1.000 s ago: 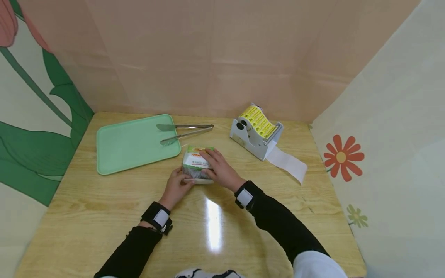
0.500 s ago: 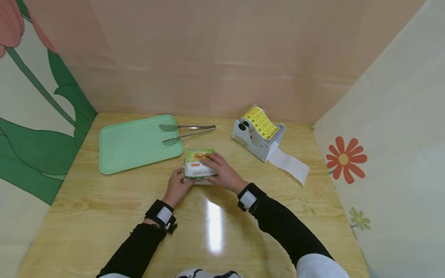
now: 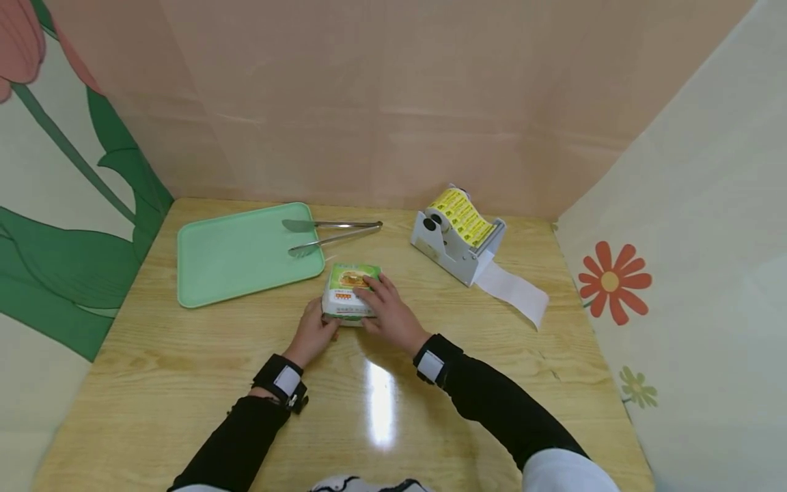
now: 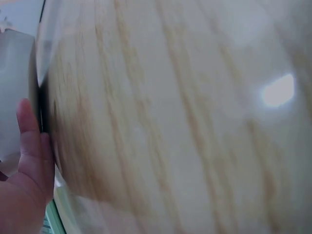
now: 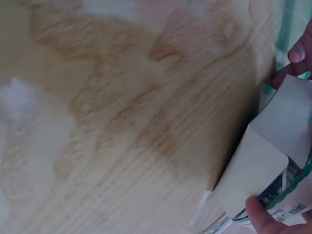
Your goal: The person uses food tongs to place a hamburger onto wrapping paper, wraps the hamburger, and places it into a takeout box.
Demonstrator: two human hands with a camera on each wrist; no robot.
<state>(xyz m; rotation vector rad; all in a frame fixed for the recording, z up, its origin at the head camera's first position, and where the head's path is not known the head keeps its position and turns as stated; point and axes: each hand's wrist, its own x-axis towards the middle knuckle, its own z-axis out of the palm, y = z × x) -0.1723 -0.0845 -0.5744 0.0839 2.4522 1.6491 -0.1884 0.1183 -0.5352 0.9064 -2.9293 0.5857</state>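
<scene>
In the head view a paper burger box, green and white with a printed burger, sits on the wooden table between both hands. My left hand holds its front left corner; in the left wrist view the fingers lie along a pale side of the box. The right hand has its fingers spread over the lid's right part, thumb low at the front edge. Up close in the right wrist view, a plain pale flap stands at the box's side, and a dark gap shows under the printed lid.
Behind the box on the left lies a mint-green tray, with metal tongs resting across its right end. A label dispenser with a yellow label roll stands back right, a white strip trailing onto the table.
The box lid has come down and forward over the grey patterned contents that showed at the front, and its printed top now faces up. The right hand has followed it slightly lower.
</scene>
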